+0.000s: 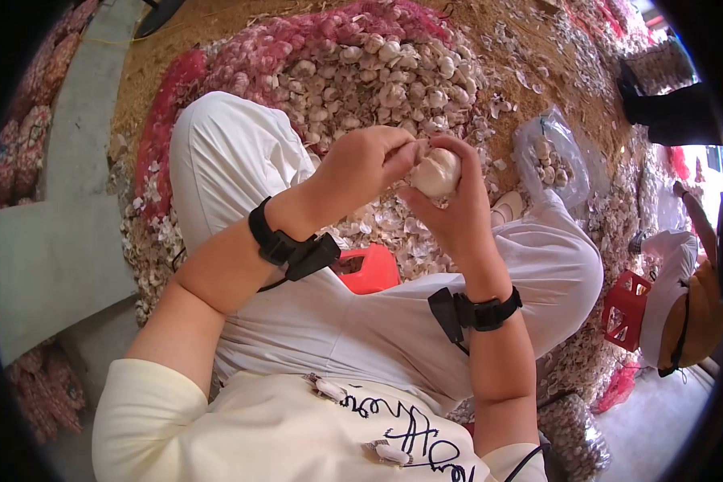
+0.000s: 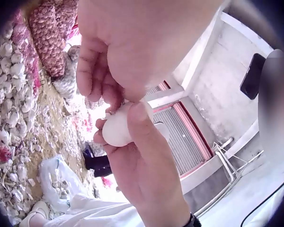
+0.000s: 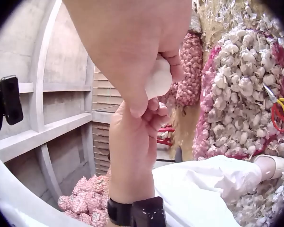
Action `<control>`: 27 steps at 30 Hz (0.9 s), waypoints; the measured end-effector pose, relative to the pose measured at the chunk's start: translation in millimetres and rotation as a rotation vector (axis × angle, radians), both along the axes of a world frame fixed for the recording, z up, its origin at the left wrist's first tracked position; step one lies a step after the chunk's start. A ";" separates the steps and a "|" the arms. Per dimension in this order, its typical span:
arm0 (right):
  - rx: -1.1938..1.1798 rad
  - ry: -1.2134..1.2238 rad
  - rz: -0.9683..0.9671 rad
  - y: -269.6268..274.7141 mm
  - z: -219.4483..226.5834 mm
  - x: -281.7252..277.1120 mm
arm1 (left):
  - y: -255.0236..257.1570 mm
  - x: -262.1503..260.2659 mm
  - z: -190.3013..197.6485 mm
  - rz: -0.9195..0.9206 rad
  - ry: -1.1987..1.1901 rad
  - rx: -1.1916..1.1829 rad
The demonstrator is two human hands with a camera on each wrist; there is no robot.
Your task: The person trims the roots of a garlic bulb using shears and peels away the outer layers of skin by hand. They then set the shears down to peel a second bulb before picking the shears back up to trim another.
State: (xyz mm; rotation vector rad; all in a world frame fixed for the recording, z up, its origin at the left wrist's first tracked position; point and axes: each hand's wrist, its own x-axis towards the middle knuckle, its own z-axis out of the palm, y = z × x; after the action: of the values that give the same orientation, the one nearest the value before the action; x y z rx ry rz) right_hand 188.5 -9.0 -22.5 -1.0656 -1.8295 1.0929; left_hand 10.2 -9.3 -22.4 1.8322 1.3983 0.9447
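A white, smooth garlic bulb (image 1: pixel 438 173) is held up over the lap. My right hand (image 1: pixel 458 210) grips it, thumb on the near side and fingers round the far side. In the left wrist view the thumb of that hand lies across the bulb (image 2: pixel 116 129). My left hand (image 1: pixel 355 167) meets the bulb from the left, its fingers curled and its thumb and fingertips pinching at the bulb's edge. In the right wrist view the left hand (image 3: pixel 132 130) sits just below the bulb (image 3: pixel 159 81), which the right hand partly hides.
Beyond my knees lies a heap of garlic bulbs (image 1: pixel 361 84) on pink netting (image 1: pixel 217 68). Scissors (image 3: pixel 279 111) with red and yellow handles rest on the heap. A clear plastic bag (image 1: pixel 551 153) with several bulbs stands right. Another person (image 1: pixel 687 321) sits near a red crate (image 1: pixel 625 309).
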 end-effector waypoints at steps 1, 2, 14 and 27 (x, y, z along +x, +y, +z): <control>0.003 0.051 0.010 -0.1 1.4 -0.1 | 1.7 -1.3 0.2 0.011 -0.079 -0.158; 0.007 0.053 0.012 0.5 2.4 -0.5 | 5.9 -6.4 -4.9 0.013 -0.078 -0.154; -0.814 1.299 -0.776 51.0 -72.2 67.7 | 3.1 -7.5 -14.7 -0.097 0.205 -0.349; -0.714 1.037 -0.492 45.2 -19.3 78.5 | -3.1 0.6 -18.9 -0.284 0.336 -0.300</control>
State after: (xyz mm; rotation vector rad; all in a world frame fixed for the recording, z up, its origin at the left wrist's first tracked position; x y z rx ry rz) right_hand 267.0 36.3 -41.8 -0.9413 -0.3333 1.5895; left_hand 10.7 -12.4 -41.4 1.9445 1.3365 0.2740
